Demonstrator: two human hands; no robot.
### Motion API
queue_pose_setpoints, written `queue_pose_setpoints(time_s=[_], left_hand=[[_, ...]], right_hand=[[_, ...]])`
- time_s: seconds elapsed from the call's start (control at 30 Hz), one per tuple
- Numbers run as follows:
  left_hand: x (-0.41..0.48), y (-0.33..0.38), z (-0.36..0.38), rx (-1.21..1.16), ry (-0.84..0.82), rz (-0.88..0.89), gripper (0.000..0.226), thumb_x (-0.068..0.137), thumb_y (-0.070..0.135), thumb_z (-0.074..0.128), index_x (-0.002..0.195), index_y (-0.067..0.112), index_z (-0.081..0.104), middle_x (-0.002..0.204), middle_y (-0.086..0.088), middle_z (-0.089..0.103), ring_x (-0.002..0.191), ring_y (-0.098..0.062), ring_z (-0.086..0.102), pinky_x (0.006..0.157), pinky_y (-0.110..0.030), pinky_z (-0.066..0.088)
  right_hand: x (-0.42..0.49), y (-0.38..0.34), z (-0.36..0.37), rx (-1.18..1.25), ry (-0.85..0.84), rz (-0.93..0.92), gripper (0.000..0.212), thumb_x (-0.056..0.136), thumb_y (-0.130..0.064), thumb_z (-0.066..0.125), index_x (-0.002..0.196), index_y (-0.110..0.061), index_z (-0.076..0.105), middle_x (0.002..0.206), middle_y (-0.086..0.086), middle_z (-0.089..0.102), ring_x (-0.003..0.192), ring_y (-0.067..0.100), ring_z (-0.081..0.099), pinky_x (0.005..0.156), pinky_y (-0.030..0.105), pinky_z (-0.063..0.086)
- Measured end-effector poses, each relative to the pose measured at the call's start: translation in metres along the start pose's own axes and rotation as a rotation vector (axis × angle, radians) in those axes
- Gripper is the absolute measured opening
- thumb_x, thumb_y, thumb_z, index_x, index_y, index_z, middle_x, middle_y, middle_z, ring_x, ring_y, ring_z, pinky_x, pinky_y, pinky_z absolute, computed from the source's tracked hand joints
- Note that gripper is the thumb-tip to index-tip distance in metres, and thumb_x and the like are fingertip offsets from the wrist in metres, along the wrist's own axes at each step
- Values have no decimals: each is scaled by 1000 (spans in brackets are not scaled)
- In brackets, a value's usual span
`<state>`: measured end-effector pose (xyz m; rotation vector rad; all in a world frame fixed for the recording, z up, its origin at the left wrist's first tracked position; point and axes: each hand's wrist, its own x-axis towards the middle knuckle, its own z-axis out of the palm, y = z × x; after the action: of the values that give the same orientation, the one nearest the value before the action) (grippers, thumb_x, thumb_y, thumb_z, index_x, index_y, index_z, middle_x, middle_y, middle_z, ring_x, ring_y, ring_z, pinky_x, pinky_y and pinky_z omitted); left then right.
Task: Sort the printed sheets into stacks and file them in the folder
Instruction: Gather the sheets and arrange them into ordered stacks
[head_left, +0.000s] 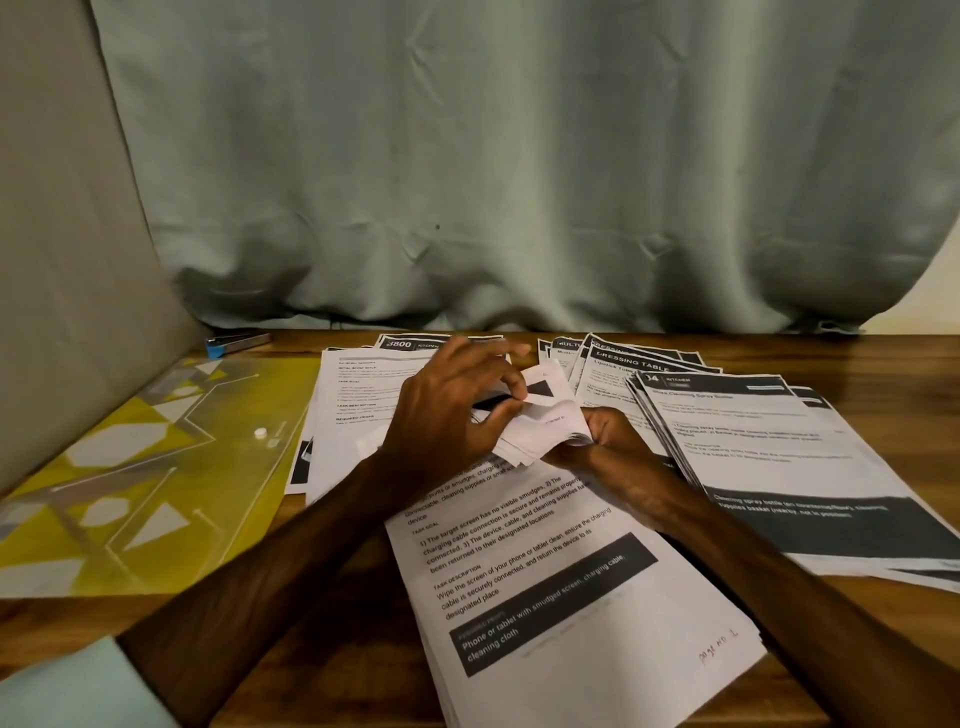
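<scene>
Printed sheets lie in several stacks on the wooden table (883, 364). The nearest stack (571, 597) sits in front of me, another (358, 395) lies to its left, and a fanned stack (769, 467) lies to the right. My left hand (447, 410) and my right hand (608, 441) hold a crumpled, folded bunch of sheets (545, 421) above the middle stack. The left fingers pinch its top edge. The right hand grips it from below. A yellow patterned plastic folder (145, 467) lies flat at the left with its snap button showing.
A small blue and grey stapler-like object (236, 344) lies at the table's back left. More fanned sheets (623, 358) lie at the back. A grey-green curtain (519, 156) hangs behind the table. A beige cushion (62, 260) leans at the left.
</scene>
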<state>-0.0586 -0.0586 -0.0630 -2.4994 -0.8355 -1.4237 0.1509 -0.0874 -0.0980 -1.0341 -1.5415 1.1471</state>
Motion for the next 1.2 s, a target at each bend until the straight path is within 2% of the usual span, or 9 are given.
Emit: queue_pose_setpoints(time_s=[0.2, 0.33, 0.4, 0.47, 0.6, 0.7, 0.8, 1.0, 1.2], left_hand=[[4, 1, -4, -78, -56, 113, 13, 89, 31, 76, 90, 18, 73, 140, 2, 57, 130, -16, 45, 102, -37, 42], [4, 4, -5, -157, -82, 25, 18, 95, 28, 71, 86, 13, 74, 141, 3, 57, 135, -11, 47, 109, -35, 41], [5, 6, -4, -209, -29, -71, 29, 99, 25, 65, 74, 13, 73, 137, 3, 60, 129, -6, 53, 105, -32, 46], [5, 6, -5, -221, 17, -164, 34, 100, 25, 64, 67, 15, 71, 130, 3, 64, 118, -2, 60, 96, -28, 52], [8, 3, -7, -242, 32, -322, 14, 88, 29, 79, 93, 19, 69, 123, 10, 69, 105, 1, 66, 75, -22, 60], [9, 6, -10, -328, -16, -376, 46, 83, 27, 84, 120, 25, 56, 109, 12, 75, 90, 0, 71, 73, -18, 59], [9, 7, -12, -248, -52, -294, 45, 87, 30, 81, 127, 29, 59, 96, 19, 77, 93, 7, 70, 80, -22, 59], [9, 6, -13, -228, -70, -164, 20, 92, 36, 72, 108, 24, 76, 98, 16, 76, 93, -1, 70, 78, -37, 58], [10, 3, -14, -217, -1, -225, 36, 100, 46, 57, 86, 22, 80, 89, 9, 76, 87, -5, 68, 80, -37, 54]], right_hand=[[3, 2, -1, 47, 0, -12, 60, 50, -62, 92, 103, -37, 79, 114, 0, 76, 112, 27, 70, 98, 47, 55], [2, 2, -2, 60, 41, -5, 26, 85, -11, 76, 108, -22, 73, 110, -4, 77, 110, 22, 70, 101, 39, 55], [1, 2, -1, 47, 43, -2, 36, 89, -2, 71, 119, -21, 69, 118, -5, 75, 115, 20, 69, 99, 36, 55], [0, 3, -2, -51, 55, 0, 37, 89, -11, 75, 124, -21, 69, 122, -4, 73, 117, 21, 67, 96, 37, 55], [-2, 0, -2, -128, 69, 52, 25, 92, -16, 73, 116, -23, 68, 111, -4, 76, 101, 22, 73, 77, 29, 60], [-3, -3, 0, -156, 77, 29, 24, 92, -15, 72, 110, -31, 69, 114, -11, 75, 105, 19, 71, 88, 34, 60], [-4, -4, 0, -162, 81, 8, 26, 92, -13, 72, 110, -32, 71, 115, -12, 75, 107, 15, 70, 97, 39, 57], [-4, -2, 0, -171, 81, -25, 39, 88, -26, 75, 127, -22, 69, 124, -7, 72, 116, 19, 68, 105, 54, 50], [-1, 0, -7, -75, 74, 58, 27, 92, -11, 72, 117, -21, 72, 114, 6, 75, 108, 34, 69, 98, 59, 54]])
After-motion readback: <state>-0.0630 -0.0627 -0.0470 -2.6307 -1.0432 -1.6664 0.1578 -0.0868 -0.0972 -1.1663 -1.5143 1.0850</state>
